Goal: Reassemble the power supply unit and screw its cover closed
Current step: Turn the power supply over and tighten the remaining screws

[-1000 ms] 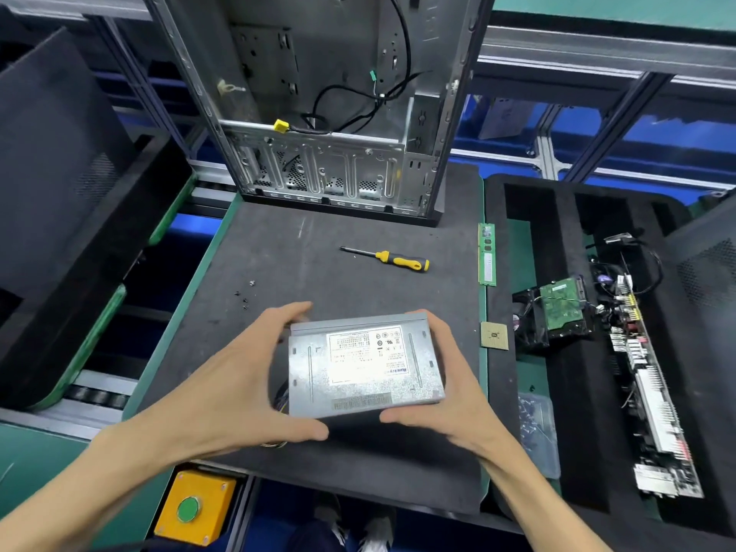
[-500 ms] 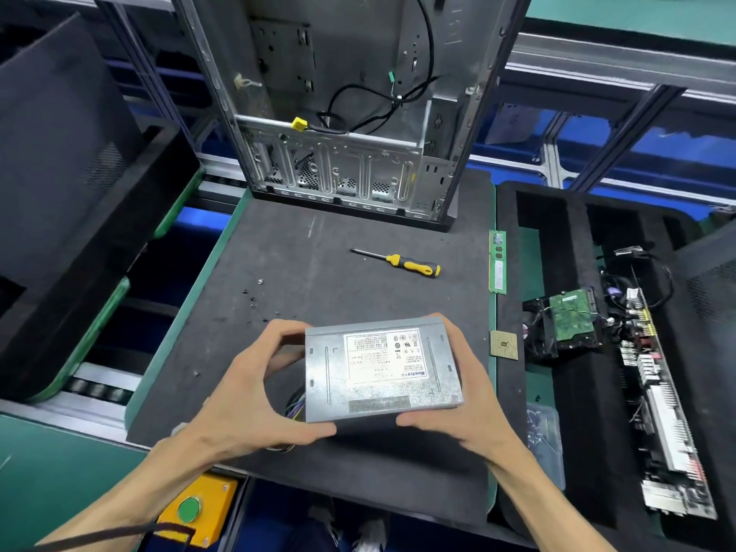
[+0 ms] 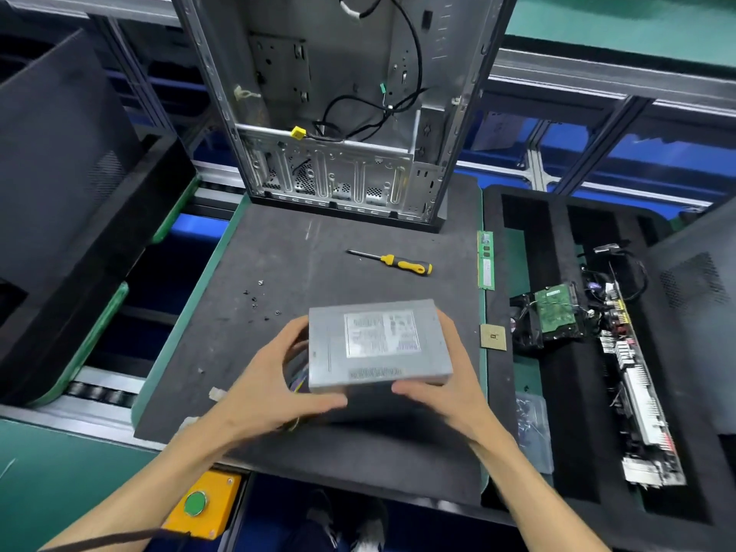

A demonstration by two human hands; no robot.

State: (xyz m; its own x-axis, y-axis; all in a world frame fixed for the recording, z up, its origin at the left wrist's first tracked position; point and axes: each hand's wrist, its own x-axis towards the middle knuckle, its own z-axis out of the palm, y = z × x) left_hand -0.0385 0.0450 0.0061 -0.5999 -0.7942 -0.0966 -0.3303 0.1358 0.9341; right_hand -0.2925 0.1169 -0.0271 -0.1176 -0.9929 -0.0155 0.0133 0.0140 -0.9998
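Above the dark grey counter (image 3: 318,241), left hand (image 3: 275,386) and right hand (image 3: 446,386) clamp fingers on the grey rectangular metal power supply unit (image 3: 378,344); seat cover flush, then fetch yellow-handled screwdriver (image 3: 392,262).

both hands, left hand (image 3: 275,386) and right hand (image 3: 446,388), held the gray power box (image 3: 376,344) above the dark mat (image 3: 278,272).
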